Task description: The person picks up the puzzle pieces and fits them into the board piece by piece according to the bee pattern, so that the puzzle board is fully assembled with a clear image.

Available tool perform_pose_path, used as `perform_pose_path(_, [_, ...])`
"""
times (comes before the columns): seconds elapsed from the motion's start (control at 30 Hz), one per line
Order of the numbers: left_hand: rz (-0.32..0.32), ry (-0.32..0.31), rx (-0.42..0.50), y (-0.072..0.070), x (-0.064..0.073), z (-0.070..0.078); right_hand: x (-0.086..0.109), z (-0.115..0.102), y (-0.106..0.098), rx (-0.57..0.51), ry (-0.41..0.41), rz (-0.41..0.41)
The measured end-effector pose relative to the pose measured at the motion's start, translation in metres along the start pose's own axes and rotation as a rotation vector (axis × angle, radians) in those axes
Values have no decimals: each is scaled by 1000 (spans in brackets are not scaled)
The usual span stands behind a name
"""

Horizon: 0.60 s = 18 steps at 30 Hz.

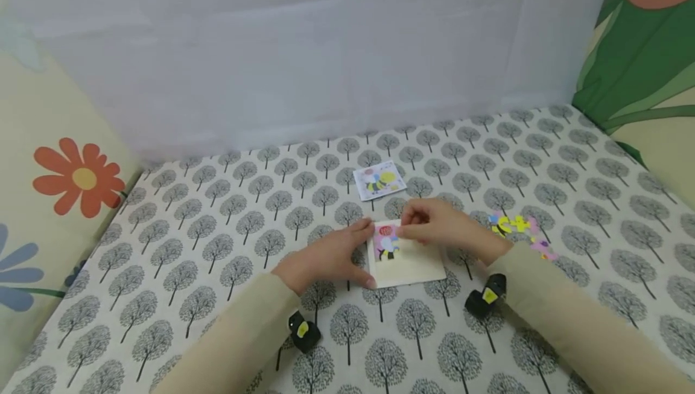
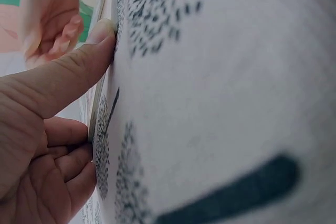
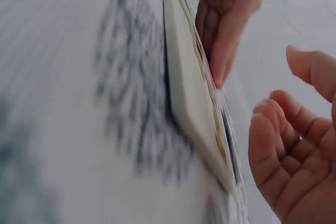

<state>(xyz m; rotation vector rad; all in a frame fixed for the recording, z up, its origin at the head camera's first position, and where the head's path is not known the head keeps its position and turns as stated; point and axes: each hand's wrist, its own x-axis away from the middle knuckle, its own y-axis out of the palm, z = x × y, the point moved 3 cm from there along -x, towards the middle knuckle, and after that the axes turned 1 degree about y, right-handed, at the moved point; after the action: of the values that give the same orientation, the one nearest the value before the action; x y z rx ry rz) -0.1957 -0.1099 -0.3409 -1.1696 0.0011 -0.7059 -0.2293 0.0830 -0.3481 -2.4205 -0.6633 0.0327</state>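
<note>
A cream puzzle board (image 1: 415,264) lies on the cloth, with several pieces (image 1: 387,242) laid in its upper left part, pink, white, black and a red round shape. At its left edge my left hand (image 1: 333,255) holds the board, the thumb at the near corner and the fingers at the far corner. My right hand (image 1: 440,225) is over the board's upper part, its fingers loosely bent. In the right wrist view the right hand's thumb and fingers (image 3: 262,135) are apart, and no piece shows between them.
Behind the board lies a square picture card (image 1: 379,180) with a bee on it. Loose puzzle pieces (image 1: 521,225), yellow, pink and blue, lie right of the board, beside the right forearm. The tree-patterned cloth (image 1: 217,249) meets a white sheet (image 1: 347,56) at the back.
</note>
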Motion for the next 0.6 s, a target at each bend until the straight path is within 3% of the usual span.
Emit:
perform_pose_path(0.27, [2, 13, -4, 0, -1, -2, 32, 25, -37, -1, -11, 14])
perform_pose_path(0.6, [6, 11, -17, -1, -2, -1, 64, 56, -73, 94, 63, 100])
